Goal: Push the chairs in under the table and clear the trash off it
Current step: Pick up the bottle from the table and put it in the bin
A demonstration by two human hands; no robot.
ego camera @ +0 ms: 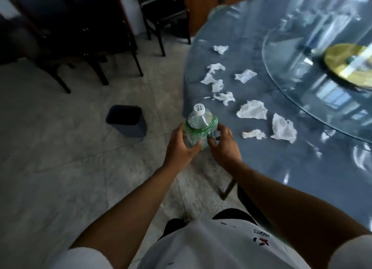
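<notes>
A clear plastic bottle (201, 125) with a green label and white cap is held upright at the near left edge of the round blue table (281, 168). My left hand (181, 146) wraps its left side and my right hand (223, 146) grips its right side. Several crumpled white tissues (252, 109) lie scattered on the table beyond the bottle. Dark chairs (80, 37) stand pulled away from the table at the upper left, and another chair (165, 13) stands near the table's far edge.
A dark bin (127, 120) stands open on the grey tiled floor left of the table. A glass turntable (322, 71) with a gold centre sits on the table at the right. A table leg (228, 190) shows below the edge.
</notes>
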